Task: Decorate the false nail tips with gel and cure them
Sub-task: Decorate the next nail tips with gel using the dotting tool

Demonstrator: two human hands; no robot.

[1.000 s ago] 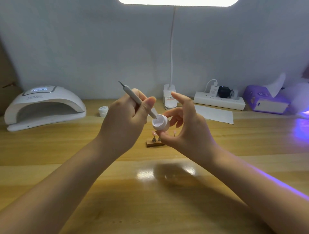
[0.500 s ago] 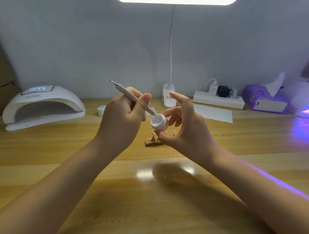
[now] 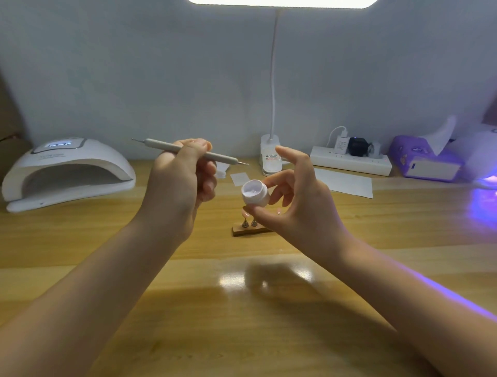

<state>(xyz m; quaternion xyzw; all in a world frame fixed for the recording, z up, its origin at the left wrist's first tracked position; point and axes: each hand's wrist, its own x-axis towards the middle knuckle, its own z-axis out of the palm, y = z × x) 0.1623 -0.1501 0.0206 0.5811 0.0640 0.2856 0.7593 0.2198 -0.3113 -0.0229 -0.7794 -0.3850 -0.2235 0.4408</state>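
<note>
The left hand (image 3: 180, 185) is gripping the dotting pen (image 3: 188, 152), level, its tip just clear of the gel pot (image 3: 254, 194). The right hand (image 3: 298, 204) is pinching that pot above the nail tip stand (image 3: 250, 228) on the table (image 3: 242, 323). Half a second ago the tip was dipping inside; now it is lifting out. Carry the bead steadily and dab lightly.

Bright lamp (image 3: 279, 2) overhead, glare on table (image 3: 234, 279), violet glow right, edges warped
</note>
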